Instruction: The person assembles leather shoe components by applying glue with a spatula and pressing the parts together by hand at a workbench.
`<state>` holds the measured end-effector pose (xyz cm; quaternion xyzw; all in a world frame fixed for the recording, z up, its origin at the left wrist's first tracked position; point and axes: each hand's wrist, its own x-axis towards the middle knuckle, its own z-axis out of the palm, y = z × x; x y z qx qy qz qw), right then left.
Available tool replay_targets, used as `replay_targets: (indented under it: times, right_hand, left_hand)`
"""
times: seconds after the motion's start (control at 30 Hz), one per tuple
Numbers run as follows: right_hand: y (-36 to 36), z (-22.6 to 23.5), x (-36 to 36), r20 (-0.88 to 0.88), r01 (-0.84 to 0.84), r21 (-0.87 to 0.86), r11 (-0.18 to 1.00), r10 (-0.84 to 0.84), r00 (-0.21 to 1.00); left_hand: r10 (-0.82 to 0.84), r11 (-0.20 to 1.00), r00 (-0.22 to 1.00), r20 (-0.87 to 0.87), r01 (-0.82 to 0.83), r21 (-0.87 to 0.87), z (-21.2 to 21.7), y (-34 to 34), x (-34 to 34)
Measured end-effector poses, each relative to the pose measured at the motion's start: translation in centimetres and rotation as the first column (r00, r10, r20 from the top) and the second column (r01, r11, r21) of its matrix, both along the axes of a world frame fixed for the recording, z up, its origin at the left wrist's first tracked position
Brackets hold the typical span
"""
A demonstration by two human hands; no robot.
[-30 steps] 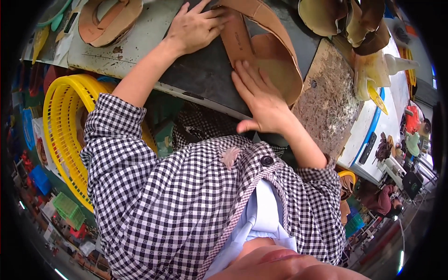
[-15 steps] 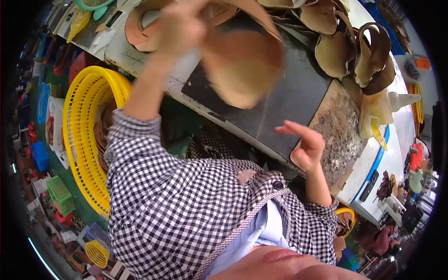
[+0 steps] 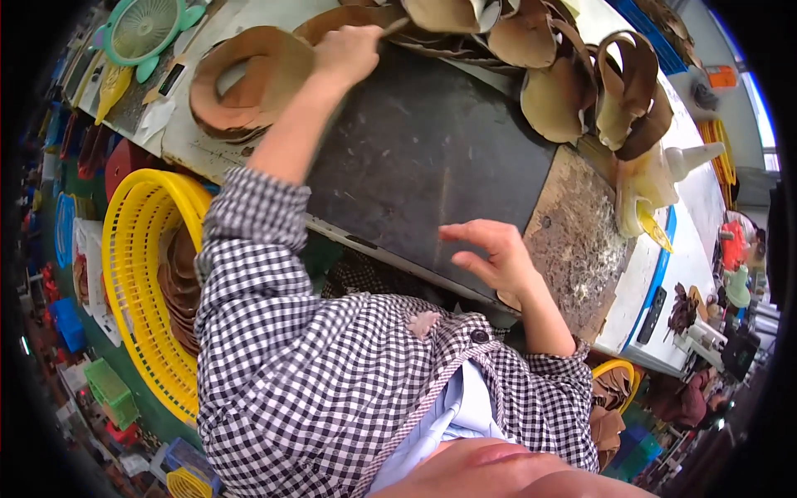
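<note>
My left hand (image 3: 349, 56) is closed at the far edge of the black mat (image 3: 415, 141), pinching the thin edge of a brown leather shoe upper (image 3: 397, 27). How far that piece reaches is hard to tell among the others behind it. Beside my left wrist lies a stack of looped brown leather uppers (image 3: 212, 100). Over the mat's near right edge hovers my right hand (image 3: 494, 256), empty, with thumb and fingers apart. More curved uppers (image 3: 552, 104) with pale tan insides are heaped along the far right side of the mat.
A worn, glue-crusted board (image 3: 581, 232) adjoins the mat on the right, with a translucent glue bottle (image 3: 647, 187) beside it. On the floor to my left stands a yellow basket (image 3: 124, 274) holding leather pieces. A green fan (image 3: 145, 29) sits at the far left.
The upper that swung blurred over the mat in my left hand has left the mat's middle. My left hand is now at the far edge. My right hand has shifted slightly left.
</note>
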<state>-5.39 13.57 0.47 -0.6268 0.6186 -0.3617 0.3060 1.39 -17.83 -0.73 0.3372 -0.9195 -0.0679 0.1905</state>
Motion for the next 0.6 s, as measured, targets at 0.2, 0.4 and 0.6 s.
replay_targets:
  times: [0.2, 0.4, 0.6]
  right_hand:
    - [0.7, -1.6, -4.7, 0.281, 0.573, -0.17, 0.802, -0.518, 0.808]
    - [-4.9, -1.1, -5.7, -0.501, 0.341, -0.179, 0.923, -0.384, 0.776]
    - [-11.9, -0.5, -6.6, -0.726, 0.514, 0.049, 0.856, -0.323, 0.608]
  left_hand:
    - [-0.823, 0.561, 0.543, -0.166, 0.823, -0.092, -1.2, 8.9, 5.7]
    - [-0.826, 0.545, 0.562, 0.041, 0.781, 0.305, 0.2, 13.1, 5.3]
    - [-0.589, 0.805, 0.807, -0.051, 0.58, -0.123, -4.7, 19.2, 1.5]
